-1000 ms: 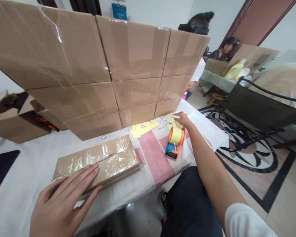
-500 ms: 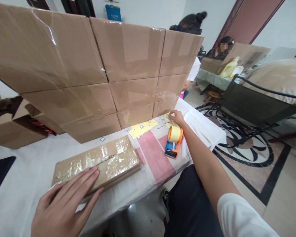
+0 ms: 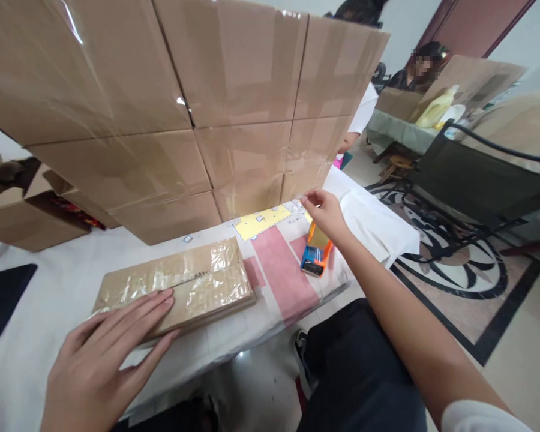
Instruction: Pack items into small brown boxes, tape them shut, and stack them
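- Head camera: your left hand (image 3: 103, 357) lies over the near left part of a flat cardboard carton (image 3: 202, 288), fingers extended and close together on its top, thumb spread apart along the near edge.
- Your right hand (image 3: 327, 210) hangs by the far end of an orange-and-blue tape dispenser (image 3: 315, 257), thumb and forefinger nearly meeting; whether they pinch anything cannot be told.
- The carton lies on a white-and-pink tablecloth (image 3: 283, 285), in front of a wall of taped boxes (image 3: 243, 78); the dispenser rests to its right, near but apart.
- Taping appears to be the step in hand, judging by glossy strips (image 3: 218, 294) on the carton and your fingers beside the dispenser.
- The next move seems to call for a sure hold at the dispenser, with your left palm keeping the carton steady.
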`<state>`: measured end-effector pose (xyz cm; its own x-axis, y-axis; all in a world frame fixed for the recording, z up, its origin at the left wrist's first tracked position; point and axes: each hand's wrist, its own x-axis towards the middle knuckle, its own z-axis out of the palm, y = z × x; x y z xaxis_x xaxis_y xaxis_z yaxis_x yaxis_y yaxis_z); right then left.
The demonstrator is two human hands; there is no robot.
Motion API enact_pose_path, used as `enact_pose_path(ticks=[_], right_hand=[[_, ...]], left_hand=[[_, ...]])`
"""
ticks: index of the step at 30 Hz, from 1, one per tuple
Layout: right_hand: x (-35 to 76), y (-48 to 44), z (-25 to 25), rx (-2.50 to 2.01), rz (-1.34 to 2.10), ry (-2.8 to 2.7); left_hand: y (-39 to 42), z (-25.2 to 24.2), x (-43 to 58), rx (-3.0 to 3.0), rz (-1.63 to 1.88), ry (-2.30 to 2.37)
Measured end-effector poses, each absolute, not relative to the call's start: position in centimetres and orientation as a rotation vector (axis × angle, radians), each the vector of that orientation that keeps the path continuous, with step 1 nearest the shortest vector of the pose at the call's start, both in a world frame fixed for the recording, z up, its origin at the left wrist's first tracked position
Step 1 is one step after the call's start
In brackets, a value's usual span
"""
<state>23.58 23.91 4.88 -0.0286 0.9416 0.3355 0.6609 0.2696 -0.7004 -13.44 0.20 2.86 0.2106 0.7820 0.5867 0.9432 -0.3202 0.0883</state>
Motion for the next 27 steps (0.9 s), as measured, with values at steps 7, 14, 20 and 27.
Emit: enact_pose_path(ticks=[7,14,20,27], right_hand=[[15.5,14.2,-0.3,-1.223,0.847,-2.085],[15.2,13.1,-2.0,-1.150,0.913,-2.080],[14.9,12.5,-2.1,-1.060,0.926,-2.054],[15.3,12.4,-3.6,-0.893,1.109,-2.092]], left_hand=[[-0.3,3.8,-13.2,-2.213,-0.727,-1.738],[0.0,3.5,-11.9,-2.146,-0.679,-1.738],[-0.1,3.5,-11.7,-2.154,-0.729,-1.770],[0.4,2.9,-12.3,-2.139,-0.840,-1.697]])
